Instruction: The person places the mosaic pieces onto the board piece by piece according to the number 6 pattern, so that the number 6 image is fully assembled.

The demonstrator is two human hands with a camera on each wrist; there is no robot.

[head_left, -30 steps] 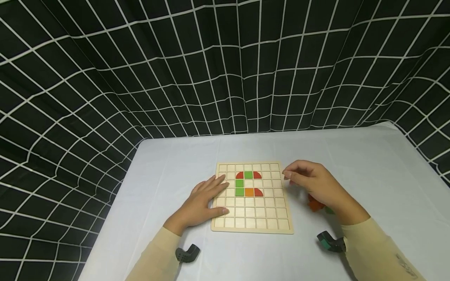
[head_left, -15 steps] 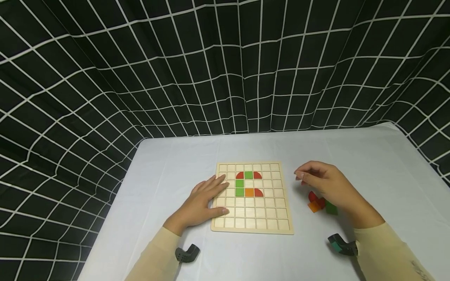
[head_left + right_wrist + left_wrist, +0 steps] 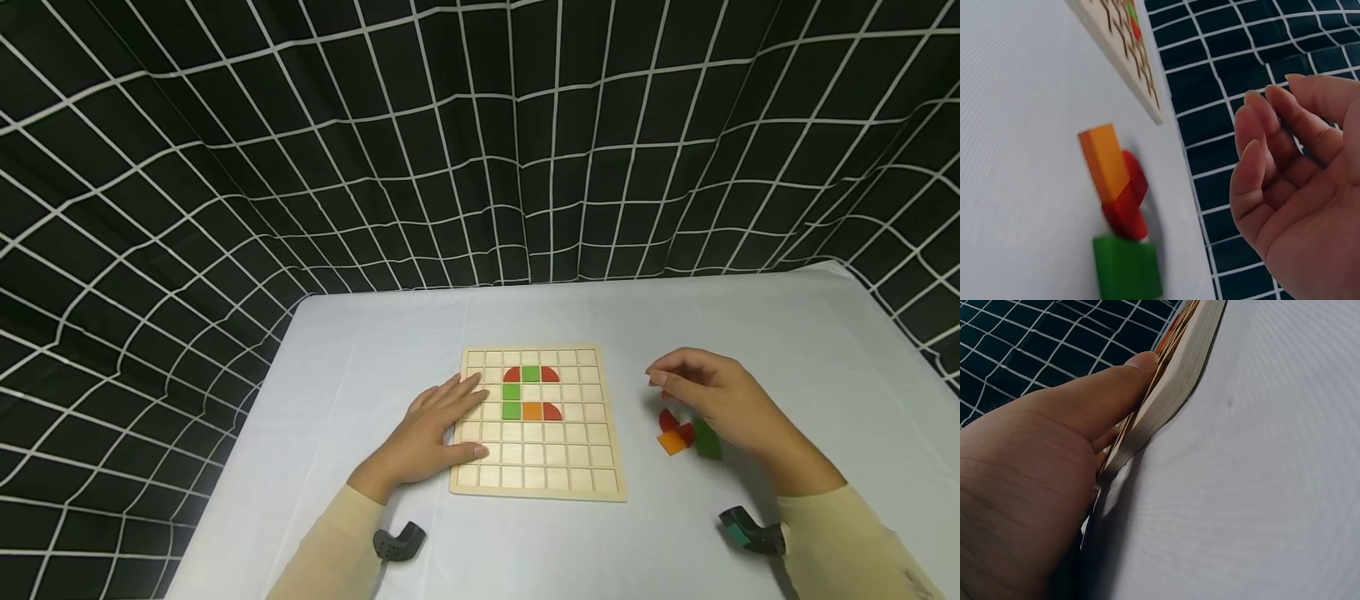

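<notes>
A wooden grid board (image 3: 522, 476) lies on the table. Set in its cells are green squares (image 3: 512, 410), an orange square (image 3: 532, 411) and red rounded-corner pieces (image 3: 552, 412), together forming a shape open to the right. My left hand (image 3: 429, 432) rests flat on the board's left edge, fingers and thumb spread over it. Beyond the board's right side hovers my right hand (image 3: 705, 393), fingers loosely bent; in the right wrist view nothing shows between them. Below it are loose blocks: an orange one (image 3: 672, 442), two red ones (image 3: 686, 434) and green (image 3: 706, 439).
White cloth covers the table (image 3: 360, 350). A black curtain with white grid lines (image 3: 480, 167) hangs behind and at the sides. Dark devices (image 3: 401, 542) are strapped at both wrists, over pale sleeves (image 3: 330, 546).
My right hand has drawn back to the right, away from the board's edge, uncovering the loose blocks. The left hand and the pieces on the board have stayed put.
</notes>
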